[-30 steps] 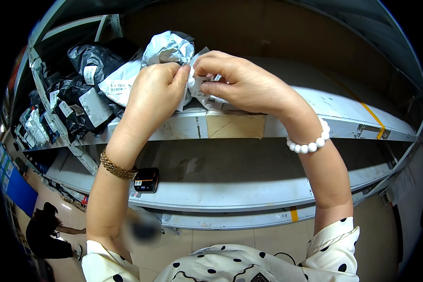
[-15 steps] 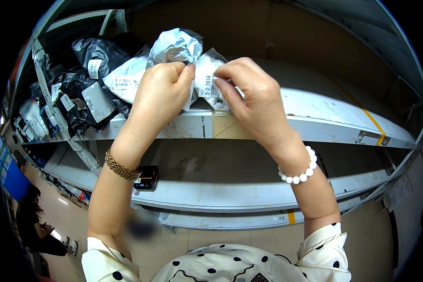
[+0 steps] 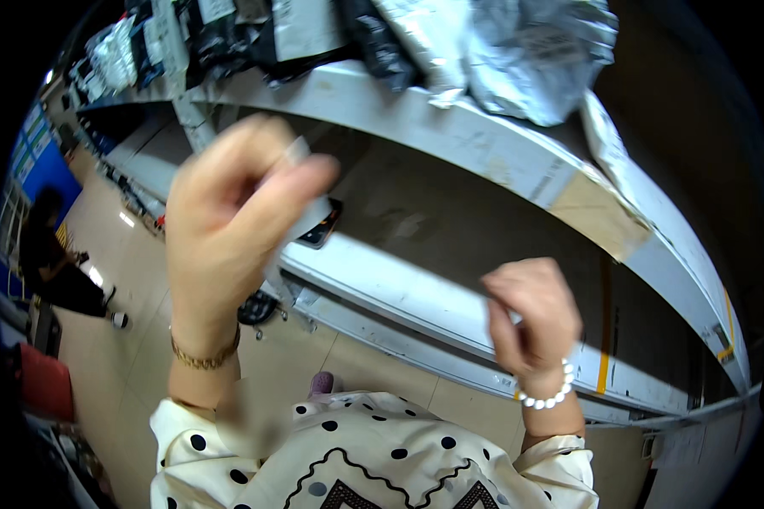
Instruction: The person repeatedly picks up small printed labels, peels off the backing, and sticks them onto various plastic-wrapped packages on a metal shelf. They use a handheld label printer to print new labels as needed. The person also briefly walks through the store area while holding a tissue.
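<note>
My left hand (image 3: 229, 229) is raised in front of the shelf, thumb and fingers closed on a white paper strip (image 3: 308, 218). Part of the strip shows above the thumb and part below it. Lower on the right, my right hand (image 3: 536, 314) is apart from the shelf with its fingers curled to the thumb. Anything small between those fingers is blurred. A silver-grey plastic parcel (image 3: 539, 64) lies on the upper shelf, beside a white parcel (image 3: 429, 38). Another pale parcel (image 3: 607, 136) lies to its right.
Dark and silver parcels (image 3: 221, 42) crowd the upper shelf (image 3: 518, 165) at left. On the lower shelf (image 3: 399, 271) sits a small black device (image 3: 321, 227), partly behind my left hand. A metal post (image 3: 168, 51) stands at left. Another person (image 3: 51, 254) is on the floor beyond.
Both hands have drawn back from the parcels, the left with a white strip in its fingers, the right dropping lower. The view has turned, so the parcels appear higher up.
</note>
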The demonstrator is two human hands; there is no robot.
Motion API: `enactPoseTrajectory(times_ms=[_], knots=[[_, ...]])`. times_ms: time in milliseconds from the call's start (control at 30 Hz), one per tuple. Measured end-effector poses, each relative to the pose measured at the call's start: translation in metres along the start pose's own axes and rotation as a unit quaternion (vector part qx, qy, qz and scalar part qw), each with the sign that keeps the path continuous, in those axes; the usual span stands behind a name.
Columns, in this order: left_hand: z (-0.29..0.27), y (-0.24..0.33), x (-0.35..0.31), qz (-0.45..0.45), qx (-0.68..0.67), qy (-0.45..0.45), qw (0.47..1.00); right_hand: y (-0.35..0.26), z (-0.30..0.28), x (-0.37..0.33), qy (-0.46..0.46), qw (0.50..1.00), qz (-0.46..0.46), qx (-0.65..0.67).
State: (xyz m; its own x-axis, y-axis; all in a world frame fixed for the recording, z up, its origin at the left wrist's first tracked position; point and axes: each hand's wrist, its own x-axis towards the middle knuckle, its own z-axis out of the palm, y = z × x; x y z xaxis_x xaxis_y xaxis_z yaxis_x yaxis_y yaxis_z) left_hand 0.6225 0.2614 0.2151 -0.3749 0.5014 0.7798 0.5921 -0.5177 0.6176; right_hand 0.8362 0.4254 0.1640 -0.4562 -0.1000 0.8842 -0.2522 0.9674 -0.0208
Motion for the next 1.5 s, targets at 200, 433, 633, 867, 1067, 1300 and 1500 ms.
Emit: enactPoseTrajectory(times_ms=[200, 433, 633, 867, 1067, 1300, 1500], knots=[[-0.059, -0.111, -0.230, -0.488, 0.020, 0.148, 0.860, 0.097, 0.131, -0.109, -0.198, 0.907, 0.370, 0.030], [-0.033, -0.114, -0.350, -0.556, -0.023, 0.041, 0.830, 0.196, 0.227, -0.164, -0.252, 0.923, 0.264, -0.123], [-0.054, -0.139, -0.300, -0.639, -0.124, 0.151, 0.744, 0.092, 0.269, -0.114, -0.178, 0.917, 0.353, 0.053], [-0.063, -0.171, -0.251, -0.648, -0.489, 0.268, 0.520, -0.065, 0.291, -0.090, -0.486, 0.812, 0.196, 0.256], [-0.101, -0.195, -0.274, -0.648, -0.383, 0.175, 0.635, -0.037, 0.301, -0.082, -0.450, 0.780, 0.296, 0.319], [-0.148, -0.178, -0.292, -0.665, -0.088, -0.027, 0.741, 0.016, 0.364, -0.034, -0.126, 0.871, 0.469, -0.070], [-0.206, -0.151, -0.319, -0.600, -0.289, -0.147, 0.731, 0.034, 0.428, -0.031, -0.182, 0.847, 0.408, -0.288]])
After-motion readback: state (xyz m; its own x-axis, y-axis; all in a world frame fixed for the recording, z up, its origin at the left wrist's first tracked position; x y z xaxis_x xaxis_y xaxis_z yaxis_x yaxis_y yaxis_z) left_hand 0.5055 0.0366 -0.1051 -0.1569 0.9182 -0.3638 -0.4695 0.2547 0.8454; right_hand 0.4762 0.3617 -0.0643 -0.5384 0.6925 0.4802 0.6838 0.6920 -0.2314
